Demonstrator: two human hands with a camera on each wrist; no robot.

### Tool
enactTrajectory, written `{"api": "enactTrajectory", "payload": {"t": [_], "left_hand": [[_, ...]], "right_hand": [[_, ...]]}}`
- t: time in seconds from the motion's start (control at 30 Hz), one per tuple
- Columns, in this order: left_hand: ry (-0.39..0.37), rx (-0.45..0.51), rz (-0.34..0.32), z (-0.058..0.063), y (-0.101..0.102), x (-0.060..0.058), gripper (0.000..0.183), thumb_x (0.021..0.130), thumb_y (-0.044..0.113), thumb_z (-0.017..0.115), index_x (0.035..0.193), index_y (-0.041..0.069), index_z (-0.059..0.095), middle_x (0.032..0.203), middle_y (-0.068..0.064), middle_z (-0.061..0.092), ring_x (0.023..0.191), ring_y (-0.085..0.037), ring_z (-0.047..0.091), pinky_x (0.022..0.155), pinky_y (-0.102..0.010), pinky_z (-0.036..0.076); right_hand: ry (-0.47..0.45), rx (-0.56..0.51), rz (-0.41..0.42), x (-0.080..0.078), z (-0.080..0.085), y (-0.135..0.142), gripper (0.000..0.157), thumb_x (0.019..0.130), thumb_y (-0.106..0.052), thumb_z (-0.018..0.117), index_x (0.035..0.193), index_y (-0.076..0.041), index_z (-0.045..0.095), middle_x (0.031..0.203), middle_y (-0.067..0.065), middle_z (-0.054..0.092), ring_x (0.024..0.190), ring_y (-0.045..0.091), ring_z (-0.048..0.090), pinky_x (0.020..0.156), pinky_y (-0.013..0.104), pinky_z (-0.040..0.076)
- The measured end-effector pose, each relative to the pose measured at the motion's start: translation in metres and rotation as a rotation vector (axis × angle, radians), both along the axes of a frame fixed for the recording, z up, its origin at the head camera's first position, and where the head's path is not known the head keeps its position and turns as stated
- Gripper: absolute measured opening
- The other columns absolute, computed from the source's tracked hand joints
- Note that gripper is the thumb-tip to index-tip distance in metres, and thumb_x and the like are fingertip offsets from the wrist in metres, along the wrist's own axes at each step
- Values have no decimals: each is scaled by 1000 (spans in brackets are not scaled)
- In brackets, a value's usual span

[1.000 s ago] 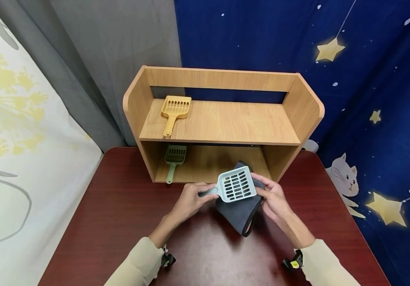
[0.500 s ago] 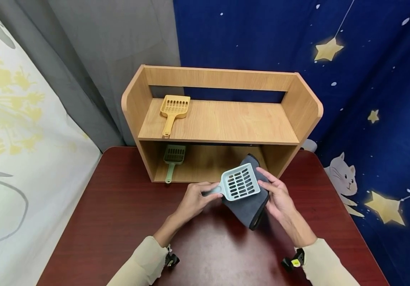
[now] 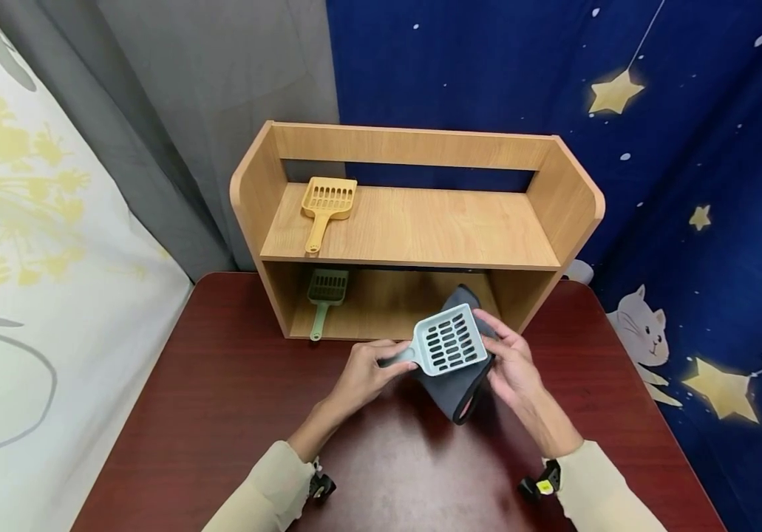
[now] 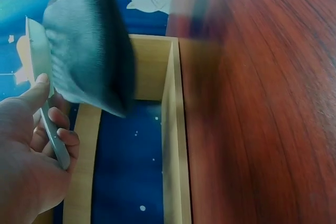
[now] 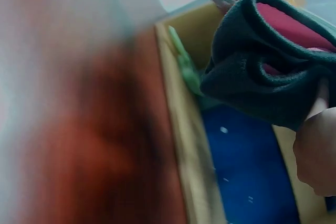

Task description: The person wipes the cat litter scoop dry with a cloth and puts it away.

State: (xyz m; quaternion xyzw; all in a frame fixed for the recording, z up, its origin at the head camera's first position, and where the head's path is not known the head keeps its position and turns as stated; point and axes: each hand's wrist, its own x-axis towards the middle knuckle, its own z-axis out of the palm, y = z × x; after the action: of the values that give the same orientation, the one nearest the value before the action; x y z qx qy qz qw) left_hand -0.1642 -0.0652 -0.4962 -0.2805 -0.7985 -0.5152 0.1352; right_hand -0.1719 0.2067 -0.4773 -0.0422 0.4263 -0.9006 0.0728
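In the head view my left hand [image 3: 362, 373] pinches the handle of a light blue slotted litter scoop [image 3: 450, 340], thumb on top. Behind the scoop head lies a dark grey cloth [image 3: 450, 395] with black edging, which my right hand [image 3: 516, 369] grips against the scoop's far end. The left wrist view has the scoop [image 4: 39, 53] edge-on, with the cloth [image 4: 89, 40] bunched against its underside. Folds of the cloth [image 5: 262, 87] show a pink inner side in the right wrist view, where most of the scoop is hidden.
A two-tier wooden shelf [image 3: 447, 225] stands on the dark red table [image 3: 221, 414] ahead of my hands. On its upper tier, left side, rests a yellow litter scoop [image 3: 317, 233]. A green litter scoop [image 3: 318, 321] lies below it, handle toward the front edge.
Both hands have shifted slightly right with the scoop and cloth. The cloth's lower corner swung right, then back left, against the scoop's underside.
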Motion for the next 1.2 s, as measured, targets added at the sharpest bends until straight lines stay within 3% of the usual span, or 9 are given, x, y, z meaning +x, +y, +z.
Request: {"api": "enactTrajectory", "payload": {"t": [0.23,0.63,0.87,1.07,1.2], "left_hand": [[-40,-41,-36,-8,-8,1,39,83,5,88,120,-3,77,92,-7,78,68,-4,50,60,-20,45],[-27,-192,-18,-5,-23,-5,37,86,12,88,120,0,79,96,-6,80,72,-5,57,63,-20,49],[-13,-272,10,-4,-29,-9,36,87,15,89,118,0,80,100,-8,81,74,-7,62,65,-22,51],[6,-331,18,-2,-29,-11,35,86,16,90,117,1,81,101,-8,81,77,-8,66,67,-25,54],[-4,-372,9,0,-25,-11,34,87,18,89,117,4,81,97,-4,81,72,-5,60,66,-26,53]], "right_hand": [[44,-96,-22,-6,26,28,46,106,14,47,140,-8,68,136,7,69,121,18,69,94,32,59],[121,30,-98,-3,33,42,50,98,21,55,138,-6,69,136,7,67,119,17,69,87,31,61],[202,219,-162,-1,35,43,48,95,22,61,139,3,65,131,9,69,112,18,71,83,30,61],[319,502,-216,0,35,35,42,91,18,71,132,13,65,123,7,72,106,15,70,83,26,60],[412,734,-252,1,34,24,40,89,13,77,128,8,71,121,9,74,103,9,70,80,21,59]]}}
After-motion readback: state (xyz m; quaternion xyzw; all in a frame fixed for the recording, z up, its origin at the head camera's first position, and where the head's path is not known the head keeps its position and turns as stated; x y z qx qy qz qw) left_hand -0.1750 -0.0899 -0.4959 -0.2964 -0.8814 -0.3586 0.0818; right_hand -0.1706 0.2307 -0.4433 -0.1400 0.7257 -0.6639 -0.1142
